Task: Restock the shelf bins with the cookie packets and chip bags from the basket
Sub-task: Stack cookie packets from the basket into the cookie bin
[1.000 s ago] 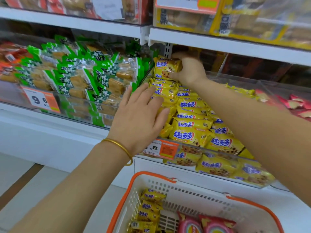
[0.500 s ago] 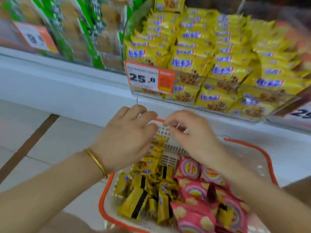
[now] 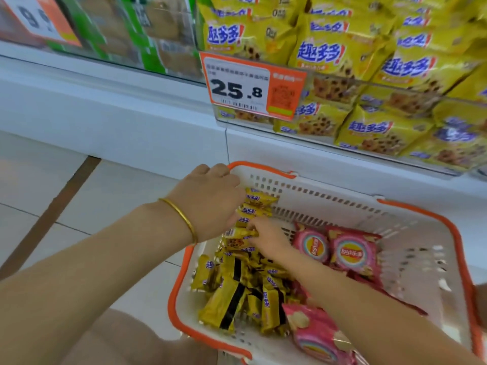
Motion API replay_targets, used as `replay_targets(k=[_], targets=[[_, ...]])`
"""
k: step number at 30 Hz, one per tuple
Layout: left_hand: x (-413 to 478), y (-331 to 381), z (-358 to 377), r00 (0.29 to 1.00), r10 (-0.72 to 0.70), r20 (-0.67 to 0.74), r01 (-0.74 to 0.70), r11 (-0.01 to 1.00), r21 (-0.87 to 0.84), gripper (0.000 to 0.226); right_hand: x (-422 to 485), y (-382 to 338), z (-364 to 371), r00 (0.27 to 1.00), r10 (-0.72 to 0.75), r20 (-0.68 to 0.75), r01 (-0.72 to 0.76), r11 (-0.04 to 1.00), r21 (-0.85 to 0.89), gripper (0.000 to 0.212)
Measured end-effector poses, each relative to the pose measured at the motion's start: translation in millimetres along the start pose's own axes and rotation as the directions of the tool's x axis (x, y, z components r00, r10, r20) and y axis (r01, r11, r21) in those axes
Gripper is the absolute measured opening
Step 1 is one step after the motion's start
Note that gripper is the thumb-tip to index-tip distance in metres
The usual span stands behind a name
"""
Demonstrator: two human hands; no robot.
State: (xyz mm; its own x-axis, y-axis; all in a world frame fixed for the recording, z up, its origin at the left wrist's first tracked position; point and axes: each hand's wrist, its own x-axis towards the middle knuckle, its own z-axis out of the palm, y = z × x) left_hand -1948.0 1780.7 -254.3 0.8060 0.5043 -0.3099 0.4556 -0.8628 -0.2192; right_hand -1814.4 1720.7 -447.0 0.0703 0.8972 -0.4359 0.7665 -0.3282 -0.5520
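Right fingers: the right hand (image 3: 268, 237) has its fingers (image 3: 251, 229) bent narrowly onto a yellow packet, pinching it at the near end of a short row; this looks like a grip for lifting several at once rather than one.
Left fingers: the left hand (image 3: 208, 204) has its fingers (image 3: 220, 171) folded down over the far-left corner of the basket, tips hidden behind the back of the hand. I cannot tell whether they clamp the row or only brace it from the other side.
Between the hands: a row of cookie packets (image 3: 257, 200) stands on edge, squeezed from both ends, probably so that the stack comes up as one block.
Loose stock: more of these yellow wrappers lie jumbled in the left half of the basket, some seam-side up.
Chip bags: the pink chip bags (image 3: 353, 252) lie in the right half, touching the yellow heap but untouched by either hand.
Basket: the basket (image 3: 329, 204), white with an orange rim, sits low, just in front of the shelf base, keeping the lift short.
Shelf bin: the shelf bin (image 3: 395, 88) directly above already holds matching yellow packets, stacked high behind a clear front.
Price tag: a price tag (image 3: 250, 88) reading 25.8 marks that bin.
Neighbour: green packets (image 3: 126, 27) fill the bin to the left.
Wrist: a gold bangle (image 3: 181, 219) circles the left wrist.
Progress: plenty remains; no chip bags look handled yet.
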Motion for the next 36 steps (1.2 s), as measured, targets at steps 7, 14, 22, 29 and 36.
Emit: replay_targets(k=[7,14,22,29,36], targets=[[13.0,6.0,-17.0,0.986,0.007,0.166,0.055,0.927,-0.371,0.05,-68.8,-30.9,-120.6,0.995,-0.098,0.02,0.087,0.95,0.3,0.027],[14.5,16.4,-56.7,0.993,-0.065,0.102,0.12,0.621,-0.774,0.027,-110.3,-40.8,-161.4,0.977,-0.01,-0.214,0.194,0.467,0.863,0.023],[0.3,10.7,-104.1,0.982,-0.189,-0.019,-0.021,-0.012,-1.0,0.016,-156.8,-77.0,-183.6,0.926,-0.143,-0.348,0.374,0.243,0.895,0.082],[13.5,-24.2,-142.7,0.723,-0.614,-0.318,-0.45,-0.068,-0.89,0.018,-137.7,-146.5,-278.9,0.711,-0.082,-0.698,0.575,0.64,0.51,0.043],[42.1,-72.0,-120.4,0.62,-0.375,-0.689,0.081,0.904,-0.42,0.051,-28.9,-169.7,-359.4,0.7,-0.173,-0.693,0.316,0.945,0.083,0.055]])
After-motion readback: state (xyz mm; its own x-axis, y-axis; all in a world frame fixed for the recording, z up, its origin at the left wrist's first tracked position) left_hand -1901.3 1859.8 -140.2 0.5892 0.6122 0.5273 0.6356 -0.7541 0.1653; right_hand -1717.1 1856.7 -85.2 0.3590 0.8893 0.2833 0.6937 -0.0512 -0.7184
